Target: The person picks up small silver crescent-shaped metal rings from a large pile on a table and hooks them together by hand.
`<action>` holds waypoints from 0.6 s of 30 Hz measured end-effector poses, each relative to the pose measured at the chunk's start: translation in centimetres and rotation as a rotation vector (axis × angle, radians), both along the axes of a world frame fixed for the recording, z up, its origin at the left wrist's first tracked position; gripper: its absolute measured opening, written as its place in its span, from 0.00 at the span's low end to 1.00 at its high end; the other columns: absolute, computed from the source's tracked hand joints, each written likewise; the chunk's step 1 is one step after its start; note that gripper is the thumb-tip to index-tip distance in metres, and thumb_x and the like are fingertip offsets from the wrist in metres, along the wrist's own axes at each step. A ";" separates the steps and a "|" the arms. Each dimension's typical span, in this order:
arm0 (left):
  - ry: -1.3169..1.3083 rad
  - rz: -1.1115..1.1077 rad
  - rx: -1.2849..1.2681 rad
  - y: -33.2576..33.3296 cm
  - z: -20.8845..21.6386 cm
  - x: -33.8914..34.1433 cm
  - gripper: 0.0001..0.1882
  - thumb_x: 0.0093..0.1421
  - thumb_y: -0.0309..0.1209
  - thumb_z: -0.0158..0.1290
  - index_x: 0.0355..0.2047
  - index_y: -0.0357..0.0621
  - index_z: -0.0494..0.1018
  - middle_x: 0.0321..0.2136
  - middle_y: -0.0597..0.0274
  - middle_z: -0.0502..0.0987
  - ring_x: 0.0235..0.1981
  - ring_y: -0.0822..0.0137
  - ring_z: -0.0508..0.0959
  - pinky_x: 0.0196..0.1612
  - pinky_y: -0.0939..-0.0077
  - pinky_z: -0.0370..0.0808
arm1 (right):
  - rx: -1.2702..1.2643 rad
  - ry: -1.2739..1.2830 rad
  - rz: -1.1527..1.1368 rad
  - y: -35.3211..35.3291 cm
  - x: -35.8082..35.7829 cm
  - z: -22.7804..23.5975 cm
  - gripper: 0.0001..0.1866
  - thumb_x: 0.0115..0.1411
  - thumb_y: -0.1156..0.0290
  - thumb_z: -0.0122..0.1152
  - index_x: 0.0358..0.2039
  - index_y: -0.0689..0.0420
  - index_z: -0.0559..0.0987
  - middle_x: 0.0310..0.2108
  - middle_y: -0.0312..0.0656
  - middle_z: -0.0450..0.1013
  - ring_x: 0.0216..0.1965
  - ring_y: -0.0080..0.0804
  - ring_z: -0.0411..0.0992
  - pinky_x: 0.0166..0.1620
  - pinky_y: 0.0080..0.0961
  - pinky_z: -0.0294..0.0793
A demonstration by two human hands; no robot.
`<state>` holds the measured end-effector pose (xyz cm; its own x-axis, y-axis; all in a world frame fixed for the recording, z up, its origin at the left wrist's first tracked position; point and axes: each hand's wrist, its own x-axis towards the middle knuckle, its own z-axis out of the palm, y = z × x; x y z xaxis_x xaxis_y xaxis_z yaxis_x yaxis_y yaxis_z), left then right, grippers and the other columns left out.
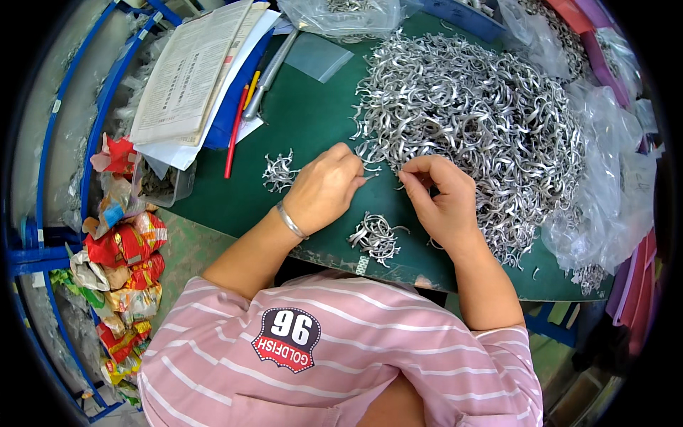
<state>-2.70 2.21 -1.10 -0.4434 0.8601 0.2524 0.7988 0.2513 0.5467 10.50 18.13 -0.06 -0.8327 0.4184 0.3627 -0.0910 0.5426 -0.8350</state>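
A big heap of small curved silvery metal pieces (469, 107) lies on the green tabletop (313, 107). My left hand (324, 183), with a metal bangle (290, 220) at its wrist, is closed at the heap's left edge. A curved metal piece (371, 174) shows at its fingertips. My right hand (442, 196) pinches thumb and forefinger together a little to the right; what lies between them is too small to make out. One small pile of the pieces (280, 171) sits left of my left hand. Another small pile (376, 238) is nearer me, between my forearms.
Papers on a blue folder (188, 78), a red pencil (235, 139) and a metal-handled tool (267, 78) lie at the left. Clear plastic bags (597, 185) edge the heap at right. A blue bin (462, 18) stands behind. Blue shelving (46, 142) and colourful wrappers (131, 249) are further left.
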 end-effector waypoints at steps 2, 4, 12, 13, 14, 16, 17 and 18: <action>-0.028 -0.011 0.079 0.0 -0.6 -0.4 0.06 0.53 0.23 0.59 0.29 0.37 0.73 0.28 0.55 0.72 0.28 0.58 0.75 0.32 0.70 0.73 | 0.012 0.001 0.021 0.2 0.0 -0.1 0.06 0.53 0.81 0.64 0.32 0.62 0.77 0.27 0.44 0.73 0.26 0.31 0.75 0.29 0.23 0.74; -0.318 0.003 0.059 0.1 0.4 0.0 0.05 0.55 0.24 0.59 0.29 0.37 0.73 0.27 0.61 0.72 0.26 0.68 0.73 0.31 0.77 0.71 | 0.080 0.025 0.072 0.4 0.0 -0.3 0.08 0.53 0.81 0.64 0.34 0.61 0.77 0.28 0.44 0.73 0.28 0.32 0.75 0.29 0.23 0.74; -1.120 -0.170 0.208 -0.1 -0.7 0.3 0.06 0.63 0.26 0.55 0.37 0.35 0.73 0.32 0.69 0.76 0.33 0.83 0.73 0.34 0.87 0.71 | -0.240 -0.082 0.222 -0.3 0.1 -0.4 0.13 0.52 0.81 0.66 0.39 0.61 0.78 0.30 0.41 0.76 0.31 0.27 0.76 0.33 0.21 0.76; -1.149 -0.186 0.215 -0.1 -0.7 0.3 0.06 0.63 0.26 0.55 0.37 0.35 0.73 0.32 0.69 0.76 0.33 0.82 0.73 0.34 0.86 0.71 | -0.272 -0.090 0.224 -0.3 0.2 -0.3 0.11 0.53 0.80 0.66 0.38 0.61 0.78 0.30 0.41 0.76 0.30 0.26 0.76 0.33 0.21 0.76; -1.180 -0.189 0.203 -0.1 -0.6 0.3 0.06 0.63 0.26 0.55 0.37 0.35 0.73 0.32 0.69 0.75 0.33 0.82 0.73 0.34 0.87 0.71 | -0.277 -0.090 0.230 -0.3 0.2 -0.3 0.10 0.53 0.80 0.66 0.37 0.61 0.78 0.29 0.40 0.76 0.29 0.25 0.75 0.33 0.20 0.75; -1.238 -0.193 0.180 -0.1 -0.3 0.2 0.07 0.63 0.27 0.56 0.38 0.35 0.73 0.32 0.68 0.75 0.33 0.82 0.73 0.33 0.87 0.71 | -0.287 -0.089 0.247 0.0 0.2 -0.1 0.08 0.53 0.79 0.67 0.34 0.62 0.79 0.28 0.40 0.76 0.29 0.23 0.74 0.33 0.20 0.75; -1.140 -0.182 0.246 0.0 -0.7 0.3 0.07 0.62 0.27 0.57 0.38 0.36 0.73 0.31 0.68 0.75 0.31 0.82 0.72 0.33 0.87 0.71 | -0.277 -0.088 0.254 0.0 0.2 -0.1 0.07 0.54 0.78 0.67 0.33 0.62 0.79 0.28 0.39 0.75 0.28 0.23 0.74 0.32 0.20 0.74; -1.038 -0.170 0.309 0.2 -1.2 0.5 0.08 0.60 0.27 0.58 0.38 0.36 0.73 0.31 0.68 0.74 0.30 0.82 0.72 0.32 0.87 0.70 | -0.267 -0.085 0.261 0.1 0.3 0.0 0.07 0.54 0.78 0.67 0.33 0.62 0.79 0.28 0.39 0.75 0.27 0.23 0.73 0.32 0.20 0.73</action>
<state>-2.20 2.42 -2.33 -0.4463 0.8940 0.0403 -0.0758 -0.0827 0.9937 10.80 18.20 -0.05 -0.9462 0.2584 0.1947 -0.1221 0.2721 -0.9545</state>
